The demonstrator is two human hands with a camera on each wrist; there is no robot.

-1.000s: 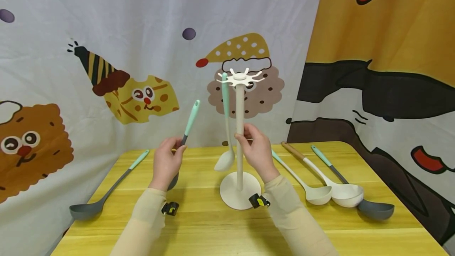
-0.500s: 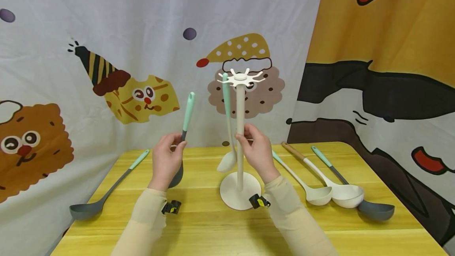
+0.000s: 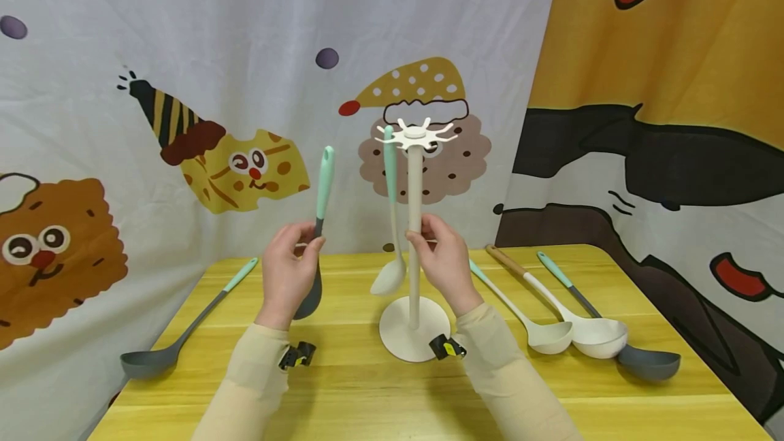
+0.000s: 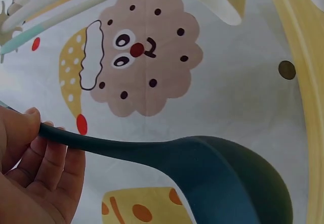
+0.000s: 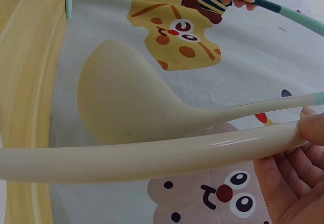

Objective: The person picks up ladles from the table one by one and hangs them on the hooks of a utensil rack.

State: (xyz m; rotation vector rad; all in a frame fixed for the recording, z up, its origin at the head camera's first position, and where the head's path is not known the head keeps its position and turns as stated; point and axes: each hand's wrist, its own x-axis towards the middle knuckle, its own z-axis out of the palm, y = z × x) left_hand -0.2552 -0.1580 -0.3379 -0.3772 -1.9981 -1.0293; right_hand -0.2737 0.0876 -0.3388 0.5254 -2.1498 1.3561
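My left hand (image 3: 286, 274) pinches a dark grey ladle (image 3: 326, 179) by its shaft, just below the mint handle. The ladle is held nearly upright above the table, with its bowl (image 4: 223, 178) low and partly behind the hand in the head view. Around the pole of a cream utensil stand (image 3: 414, 182), my right hand (image 3: 447, 264) curls its thumb and fingers. From the left side of the stand's several-armed top hangs a cream ladle (image 3: 388, 278) with a mint handle. A gap separates the held ladle from the stand.
On the right of the wooden table (image 3: 367, 400) lie a cream ladle (image 3: 549, 337), a white ladle (image 3: 597, 337) with a brown handle and a dark grey ladle (image 3: 649, 363). Another grey ladle (image 3: 150, 363) lies at the left. A patterned cloth (image 3: 245, 33) hangs behind.
My left hand has raised the grey ladle slightly and turned it more upright, its handle end moving left and up. My right hand stays on the pole; the hanging ladle sways a little.
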